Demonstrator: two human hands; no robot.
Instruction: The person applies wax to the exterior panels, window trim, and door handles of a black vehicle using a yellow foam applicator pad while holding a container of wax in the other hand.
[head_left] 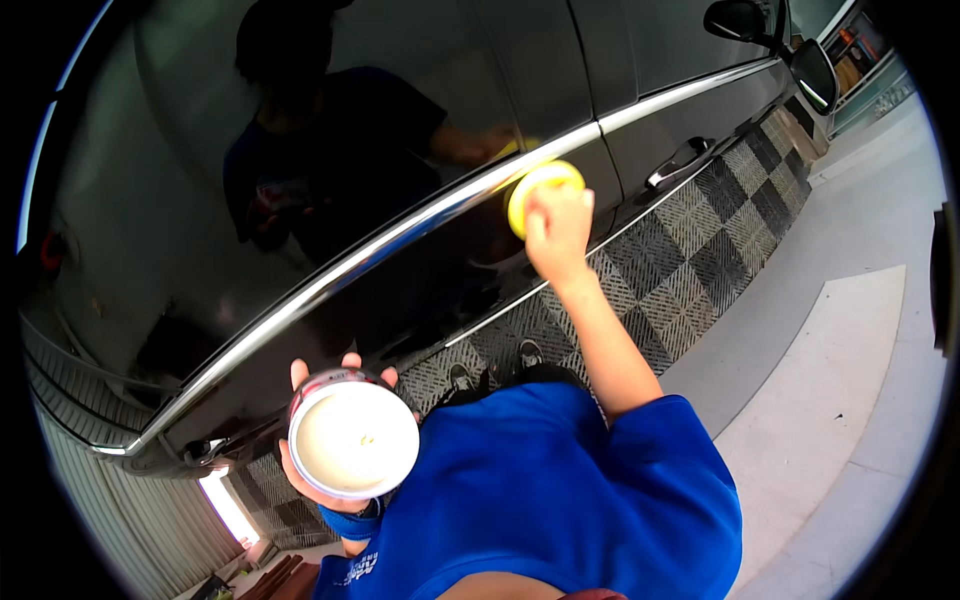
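My left hand (300,470) is wrapped round an open tub of cream-coloured wax (357,440), held at the lower left with its mouth facing up. The pale contents fill the tub and have a small mark near the middle. Out ahead, my right hand (562,225) grips a round yellow applicator pad (543,185). The pad lies against the side of a black car (420,275), just below the chrome trim strip (430,218) under the windows. Whether the pad's edge touches the strip I cannot tell.
A door handle (680,165) and a side mirror (813,75) stick out of the car to the right; another handle (205,450) is at the lower left. Dark and grey checkered tiles (680,235) cover the floor beside the car. A shelf (860,55) stands at the far right.
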